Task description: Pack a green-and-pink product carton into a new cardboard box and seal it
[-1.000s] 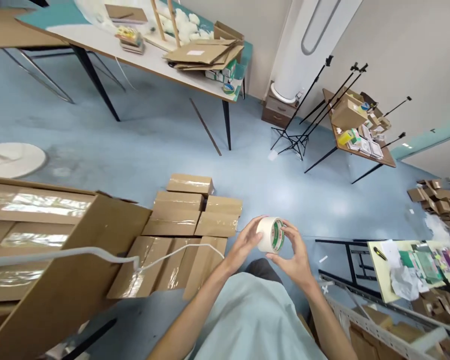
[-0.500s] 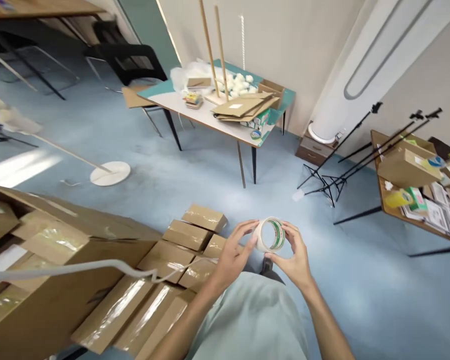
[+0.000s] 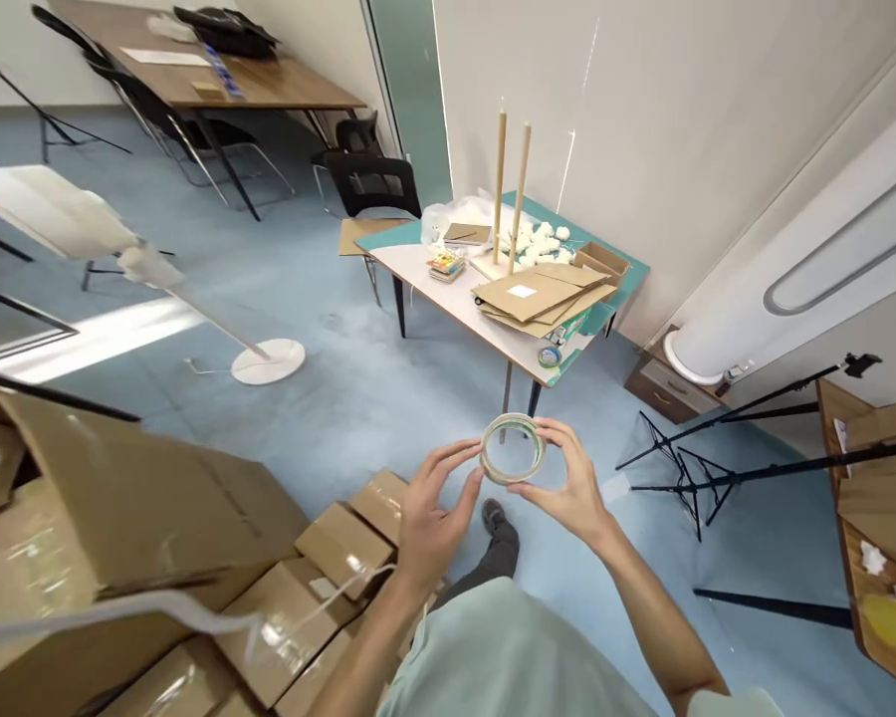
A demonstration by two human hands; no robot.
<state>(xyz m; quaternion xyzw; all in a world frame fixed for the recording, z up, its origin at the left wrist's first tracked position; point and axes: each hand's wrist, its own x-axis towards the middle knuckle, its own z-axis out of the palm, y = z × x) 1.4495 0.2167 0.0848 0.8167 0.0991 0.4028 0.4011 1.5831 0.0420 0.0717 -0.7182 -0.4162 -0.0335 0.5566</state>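
Note:
A roll of tape [image 3: 502,477] with a pale outside and green on its inner ring is held in front of my body. My left hand [image 3: 437,508] has its thumb and fingertips against the roll's left side. On the opposite side, the thumb and fingers of my right hand [image 3: 571,488] grip it. Both hands are closed on the roll, and the floor shows through its hole. Several taped cardboard boxes [image 3: 343,548] lie below and left of my left hand.
A large open carton [image 3: 186,488] stands at the left with boxes inside. Ahead, a table [image 3: 448,311] bears flat cardboard, wooden rods and another tape roll [image 3: 550,357]. Tripods [image 3: 687,478] and a second table [image 3: 855,558] are on the right. A white lamp base [image 3: 269,360] stands on the floor.
The view has swung left, so the table ahead now sits farther right and lower. The tape roll has turned in both hands, showing its hole more face-on. A foot has come into view.

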